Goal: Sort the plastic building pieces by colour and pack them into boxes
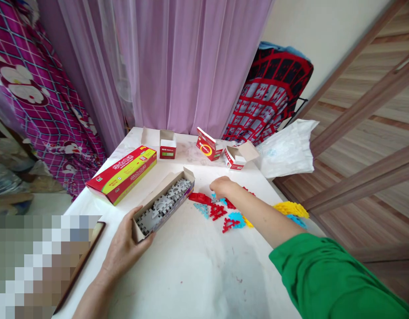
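My left hand (124, 246) grips the near end of a long open cardboard box (164, 204) filled with grey gear-shaped plastic pieces. My right hand (222, 186), its arm in a green sleeve, reaches over a scatter of red and light blue triangular plastic pieces (220, 210) just right of the box. Its fingers are curled down onto the pieces; what they pinch is hidden. A pile of yellow pieces (290, 208) lies at the right edge of the white table (191, 270).
A closed red and yellow long box (122, 173) lies at the left. Three small red and white boxes (167, 144) (208, 144) (239, 156) stand at the back, two open. A white plastic bag (287, 150) lies at the back right. A dark tablet edge (83, 261) lies near left.
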